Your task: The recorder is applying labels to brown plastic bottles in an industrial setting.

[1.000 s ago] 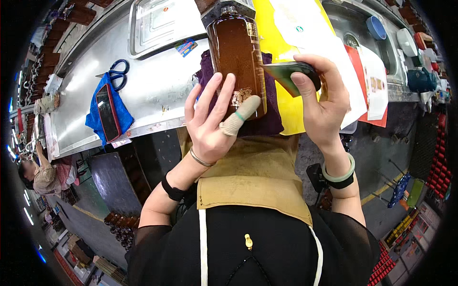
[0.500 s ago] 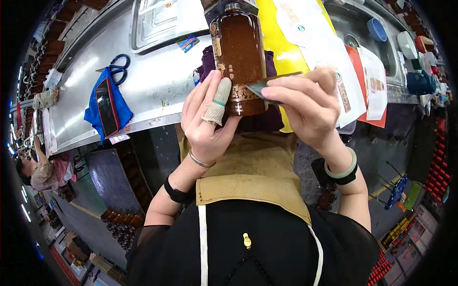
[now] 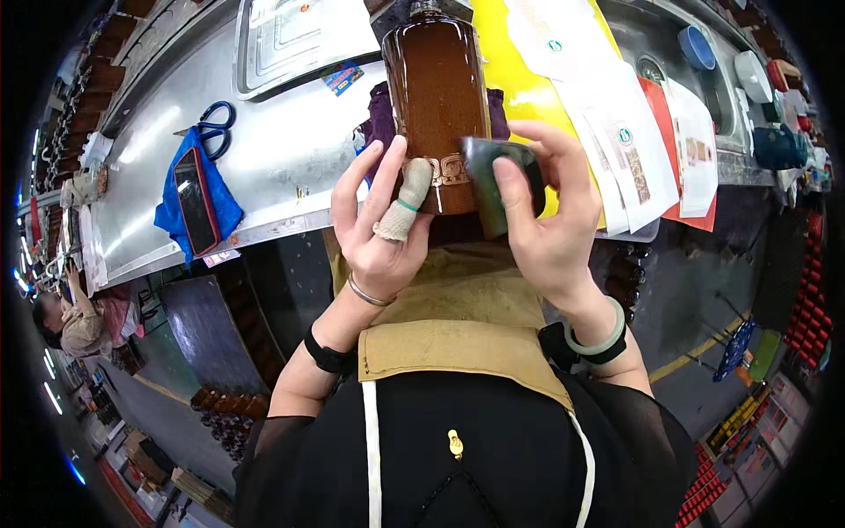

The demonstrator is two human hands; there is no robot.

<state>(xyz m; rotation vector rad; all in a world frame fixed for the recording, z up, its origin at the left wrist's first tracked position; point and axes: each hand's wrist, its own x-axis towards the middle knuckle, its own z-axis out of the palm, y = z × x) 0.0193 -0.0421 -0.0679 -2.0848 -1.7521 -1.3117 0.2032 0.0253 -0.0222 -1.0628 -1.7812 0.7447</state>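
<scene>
A brown glass bottle (image 3: 436, 92) with a gold-coloured patterned band near its base lies over dark purple cloth (image 3: 381, 114), its neck away from me. My left hand (image 3: 378, 220) grips the bottle's lower left side, fingers along the edge and thumb near the base. One of its fingers wears a knitted finger cover (image 3: 407, 201) with a green band. In my right hand (image 3: 559, 216) is a thin, dark green, flat scraper-like piece (image 3: 482, 172), pinched between thumb and fingers. Its edge stands by the right side of the bottle's band; whether it touches the glass I cannot tell.
Left on the metal table (image 3: 290, 141) are blue-handled scissors (image 3: 216, 132) and a red-edged phone (image 3: 195, 198) on a blue cloth (image 3: 231, 207). Yellow sheeting (image 3: 510, 92) and white label sheets (image 3: 607, 106) lie right. A metal tray (image 3: 251, 53) is further back.
The bottle has turned, taking its side lettering out of sight. My right hand has moved down and left, and the flat piece now shows its broad face.
</scene>
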